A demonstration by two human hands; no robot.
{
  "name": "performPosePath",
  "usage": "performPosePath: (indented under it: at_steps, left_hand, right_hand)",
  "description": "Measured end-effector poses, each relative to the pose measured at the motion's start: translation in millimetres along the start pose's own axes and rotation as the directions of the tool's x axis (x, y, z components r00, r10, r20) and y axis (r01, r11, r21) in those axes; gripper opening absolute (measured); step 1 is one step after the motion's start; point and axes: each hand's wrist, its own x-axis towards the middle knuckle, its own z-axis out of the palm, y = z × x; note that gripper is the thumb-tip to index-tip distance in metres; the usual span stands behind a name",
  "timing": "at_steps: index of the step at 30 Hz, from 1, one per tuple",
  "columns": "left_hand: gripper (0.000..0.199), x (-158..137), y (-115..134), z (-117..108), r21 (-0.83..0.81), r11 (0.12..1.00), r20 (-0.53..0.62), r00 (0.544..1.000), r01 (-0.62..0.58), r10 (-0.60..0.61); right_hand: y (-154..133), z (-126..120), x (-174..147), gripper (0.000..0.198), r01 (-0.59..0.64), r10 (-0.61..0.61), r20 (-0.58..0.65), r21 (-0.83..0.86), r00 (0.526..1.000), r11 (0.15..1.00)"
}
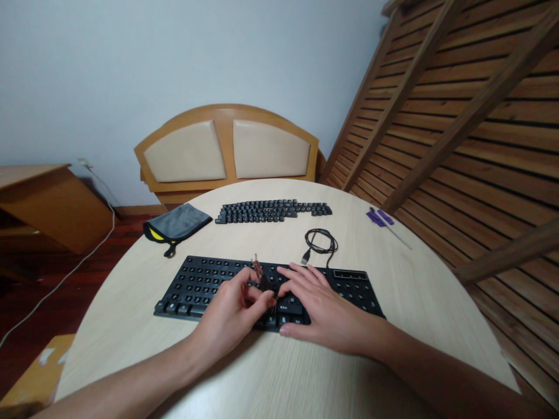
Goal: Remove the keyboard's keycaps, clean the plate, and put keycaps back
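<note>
A black keyboard (192,279) lies on the table in front of me, with most keycaps off and bare switch mounts showing. Some caps remain along its bottom row and near the Enter key. My left hand (238,299) pinches a small tool with a dark middle and thin coppery prongs, which looks like a keycap puller (263,282). The tool's lower end is over the keys by the Enter area, partly hidden by my fingers. My right hand (321,302) lies spread on the keyboard's right part, its fingers apart and pressing on it.
Loose black keycaps (262,211) are laid out in rows at the back of the round table (135,343). A grey cloth (179,224) with yellow lining lies left. The coiled USB cable (321,241) sits behind the keyboard. Purple pieces and a thin screwdriver (393,228) lie right.
</note>
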Motion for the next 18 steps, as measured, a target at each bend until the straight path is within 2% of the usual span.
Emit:
performPosePath:
  at_steps: [2, 4, 8, 14, 18]
  left_hand:
    - [0.037, 0.5, 1.3, 0.5, -0.006, 1.0, -0.001, 1.0, 0.009, -0.009]
    - [0.043, 1.3, 3.6, 0.7, -0.021, 1.0, 0.021, 1.0, 0.019, -0.019]
    - [0.032, 2.2, 7.7, -0.4, 0.018, 1.0, 0.032, 0.999, -0.004, 0.004]
    - [0.022, 3.4, 6.5, -5.2, 0.283, 0.953, 0.046, 0.994, -0.105, 0.096]
    - [0.02, 3.6, 4.1, -5.0, 0.263, 0.953, 0.121, 0.985, -0.151, 0.122]
  right_hand:
    - [0.2, 0.0, 0.0, 0.047, -0.001, 0.001, 0.003, -0.01, 1.0, 1.0]
    - [-0.1, -0.3, -0.1, 0.047, -0.001, 0.001, 0.009, -0.019, 1.0, 1.0]
    - [-2.7, -2.3, -0.3, 0.05, -0.009, 0.011, 0.033, -0.048, 0.999, 0.999]
    - [-6.1, -5.6, -0.1, 0.043, -0.019, 0.02, 0.042, -0.028, 0.999, 0.999]
    - [-6.8, -6.2, 0.1, 0.031, -0.022, 0.023, 0.025, -0.014, 0.999, 1.0]
